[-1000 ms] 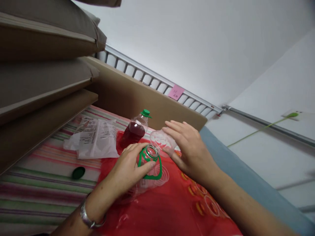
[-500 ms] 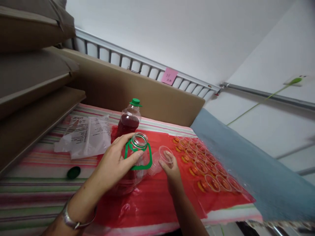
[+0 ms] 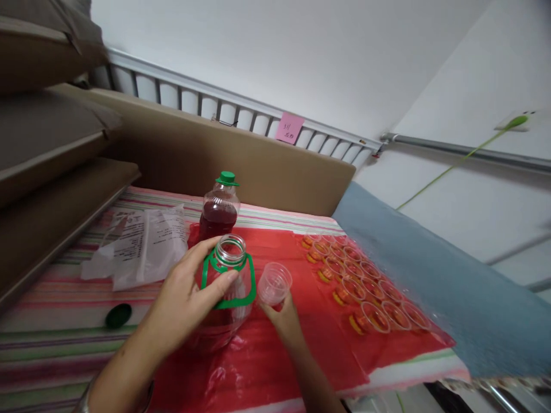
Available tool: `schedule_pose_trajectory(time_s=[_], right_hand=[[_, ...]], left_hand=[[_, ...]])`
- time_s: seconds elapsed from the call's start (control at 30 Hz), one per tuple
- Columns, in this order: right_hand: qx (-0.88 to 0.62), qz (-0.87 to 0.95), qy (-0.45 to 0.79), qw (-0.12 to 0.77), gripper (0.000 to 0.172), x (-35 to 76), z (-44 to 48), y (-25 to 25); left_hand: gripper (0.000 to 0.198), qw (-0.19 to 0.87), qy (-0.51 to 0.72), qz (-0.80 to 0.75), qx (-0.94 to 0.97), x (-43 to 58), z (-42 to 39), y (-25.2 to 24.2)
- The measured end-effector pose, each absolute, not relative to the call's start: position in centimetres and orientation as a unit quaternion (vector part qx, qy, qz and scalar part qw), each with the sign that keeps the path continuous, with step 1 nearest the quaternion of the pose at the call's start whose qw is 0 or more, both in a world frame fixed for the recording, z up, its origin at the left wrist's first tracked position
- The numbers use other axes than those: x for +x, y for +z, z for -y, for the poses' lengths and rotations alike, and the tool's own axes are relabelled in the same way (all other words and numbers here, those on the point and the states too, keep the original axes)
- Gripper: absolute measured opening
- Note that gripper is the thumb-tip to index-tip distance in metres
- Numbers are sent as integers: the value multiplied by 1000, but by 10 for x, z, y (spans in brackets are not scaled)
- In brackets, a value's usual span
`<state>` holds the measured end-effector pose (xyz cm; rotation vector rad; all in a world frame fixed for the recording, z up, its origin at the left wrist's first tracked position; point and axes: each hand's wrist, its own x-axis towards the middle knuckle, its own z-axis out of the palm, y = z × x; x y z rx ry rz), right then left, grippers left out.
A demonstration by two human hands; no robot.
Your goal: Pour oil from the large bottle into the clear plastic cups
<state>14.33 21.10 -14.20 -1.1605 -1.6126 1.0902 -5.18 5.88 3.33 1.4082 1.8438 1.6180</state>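
My left hand [image 3: 183,295] is wrapped round the neck and green handle of an uncapped clear bottle [image 3: 226,298] holding red liquid, which stands on a red plastic sheet [image 3: 275,355]. Just right of the bottle's mouth, my right hand [image 3: 279,315] holds a small clear plastic cup [image 3: 274,283] upright from below. Behind them stands a second bottle [image 3: 219,207] of red liquid with a green cap on.
Several small clear cups [image 3: 365,287] stand in rows on the sheet's right part. A loose green cap [image 3: 117,315] and a printed plastic bag [image 3: 138,246] lie on the striped cloth at left. Brown cardboard [image 3: 241,160] stands behind; a blue cloth [image 3: 408,287] lies to the right.
My right hand drew back from over the bottle with the small cup and now holds it upright beside the bottle's mouth. My left hand kept its grip on the bottle.
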Motion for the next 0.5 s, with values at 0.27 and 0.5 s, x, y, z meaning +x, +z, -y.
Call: schedule_pose_trajectory(time_s=[0.27,0.5], right_hand=[[-445,614,468,453,47,104,-255,-130],[-469,614,439,459,41,21,-337,-119]], left_hand=[[45,162,552,-660,482,-54,-60,27],[42,122,537,-682,481,-57,-57,18]])
